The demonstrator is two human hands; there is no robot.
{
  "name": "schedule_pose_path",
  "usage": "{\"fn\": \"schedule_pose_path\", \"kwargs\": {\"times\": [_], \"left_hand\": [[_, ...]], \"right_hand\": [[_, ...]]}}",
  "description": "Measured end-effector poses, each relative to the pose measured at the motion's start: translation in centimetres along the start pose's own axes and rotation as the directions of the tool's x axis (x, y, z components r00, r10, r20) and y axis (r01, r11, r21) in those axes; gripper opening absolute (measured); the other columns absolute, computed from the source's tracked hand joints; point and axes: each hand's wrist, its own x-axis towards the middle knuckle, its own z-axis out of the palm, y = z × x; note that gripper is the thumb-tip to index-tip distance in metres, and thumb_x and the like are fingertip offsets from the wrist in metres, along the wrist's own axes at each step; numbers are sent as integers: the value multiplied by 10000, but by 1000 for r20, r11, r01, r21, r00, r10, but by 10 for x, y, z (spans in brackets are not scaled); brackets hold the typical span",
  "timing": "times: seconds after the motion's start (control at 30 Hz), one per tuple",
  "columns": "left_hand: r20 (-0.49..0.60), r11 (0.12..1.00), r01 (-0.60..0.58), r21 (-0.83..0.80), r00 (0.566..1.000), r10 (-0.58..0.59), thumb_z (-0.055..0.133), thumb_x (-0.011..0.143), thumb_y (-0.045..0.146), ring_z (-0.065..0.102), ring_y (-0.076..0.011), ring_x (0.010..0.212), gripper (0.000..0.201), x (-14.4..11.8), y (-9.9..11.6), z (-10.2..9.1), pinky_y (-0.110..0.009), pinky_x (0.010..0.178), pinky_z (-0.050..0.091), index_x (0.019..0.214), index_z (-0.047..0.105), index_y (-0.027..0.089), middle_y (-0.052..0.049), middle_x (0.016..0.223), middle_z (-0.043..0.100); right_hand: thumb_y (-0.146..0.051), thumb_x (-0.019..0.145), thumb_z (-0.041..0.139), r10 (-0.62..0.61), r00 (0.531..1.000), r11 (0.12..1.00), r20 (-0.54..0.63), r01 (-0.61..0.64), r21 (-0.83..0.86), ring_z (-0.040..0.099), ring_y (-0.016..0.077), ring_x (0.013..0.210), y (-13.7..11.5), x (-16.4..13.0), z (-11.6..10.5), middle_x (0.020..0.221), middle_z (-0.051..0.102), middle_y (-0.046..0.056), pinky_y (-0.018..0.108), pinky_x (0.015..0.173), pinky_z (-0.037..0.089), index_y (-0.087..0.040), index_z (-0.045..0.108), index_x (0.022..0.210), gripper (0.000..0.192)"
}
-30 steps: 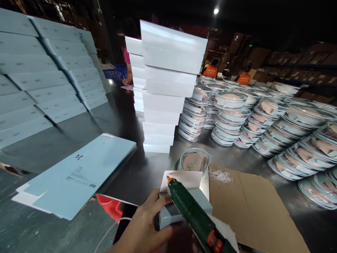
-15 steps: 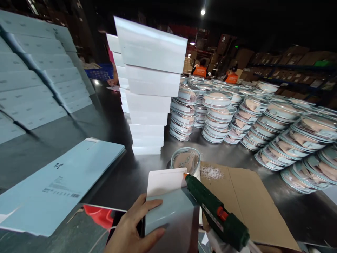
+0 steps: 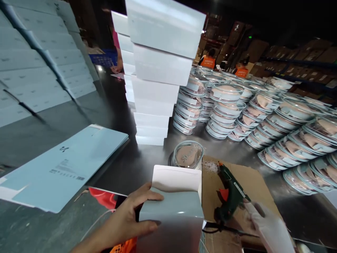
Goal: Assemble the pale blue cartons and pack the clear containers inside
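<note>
at table front, head view: left hand (image 3: 129, 219) grips the box (image 3: 171, 211) from its left side, thumb over the top edge, fingers curled on the near face. box stands upright with its white flap (image 3: 175, 177) open and raised toward the far side. right hand (image 3: 268, 228), in a pale glove, rests on the cardboard (image 3: 252, 182); fingers lie loosely spread at the butt of the glue gun (image 3: 230, 196), touching it rather than clasping it. half a second ago the gun's nozzle sat at the flap edge; now the gun lies on the cardboard, nozzle pointing away, well clear of the box. judgement: glue application on this flap appears finished and the flap is ready to be pressed shut. one round tub (image 3: 187, 155) sits just beyond the box. white box stack (image 3: 155, 88) rises behind it; tub stacks (image 3: 263, 109) spread to the right; flat blue sheets (image 3: 63, 165) lie left.
</note>
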Motion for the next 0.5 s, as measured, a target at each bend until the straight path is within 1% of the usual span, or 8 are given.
{"fn": "schedule_pose_path", "kwargs": {"times": [0.03,0.1,0.13,0.17,0.23,0.33,0.4,0.5], "left_hand": [[5,1000,-1,0,1000,1,872,694,259,723,-235,882,399,1,1,1,-286,760,588,1082,791,309,-64,1192,728],[3,1000,2,-9,1000,-2,867,707,283,712,-232,869,382,0,-1,5,-271,723,573,1081,788,301,-63,1169,724],[-11,1000,5,-30,1000,-5,867,719,303,709,-235,884,371,-1,-4,8,-265,716,565,1080,784,299,-64,1174,718],[-33,998,13,-66,999,-15,868,734,332,708,-241,913,357,-3,-8,11,-262,715,560,1077,777,296,-69,1207,704],[-94,981,10,-192,995,-29,878,753,407,697,-272,1044,346,-8,-18,19,-276,767,565,1049,744,290,-75,1345,635],[-272,914,-98,-394,962,-14,889,757,487,635,-324,1230,439,-12,-30,33,-355,911,563,1052,620,305,-60,1364,591],[-342,897,-164,-410,940,15,872,785,490,629,-314,1226,484,-12,-32,38,-385,945,550,1117,562,325,-50,1249,618],[-232,951,-128,-282,971,62,802,852,523,638,-279,1129,448,-7,-27,34,-381,929,551,1197,614,307,-59,1140,602]], "right_hand": [[-396,748,852,-56,998,996,40,53,72,782,241,779,-3,-6,11,854,821,55,287,720,622,-307,796,1003,276],[-393,595,969,-223,957,945,185,166,281,718,303,1159,-10,-16,44,1330,725,93,383,944,588,-353,544,1456,961],[-441,570,980,-297,919,905,261,184,383,641,327,1290,-12,-20,63,1477,619,115,433,1013,552,-366,365,1573,1179],[-503,593,963,-334,888,884,317,178,433,627,329,1309,-13,-23,81,1512,583,122,450,1004,555,-389,251,1610,1247],[-595,692,887,-388,832,855,398,164,491,650,309,1274,-12,-28,105,1444,629,109,445,972,567,-432,161,1616,1186],[-566,823,796,-412,769,889,489,220,403,659,286,1237,-7,-31,111,1317,679,88,404,993,552,-413,313,1568,901],[-479,833,804,-426,737,905,526,343,253,632,300,1256,-9,-31,105,1349,646,102,395,1026,534,-361,456,1501,762],[-333,815,830,-610,602,770,515,603,207,660,270,1178,-19,-27,100,1305,634,80,363,990,558,-384,531,1439,694]]}}
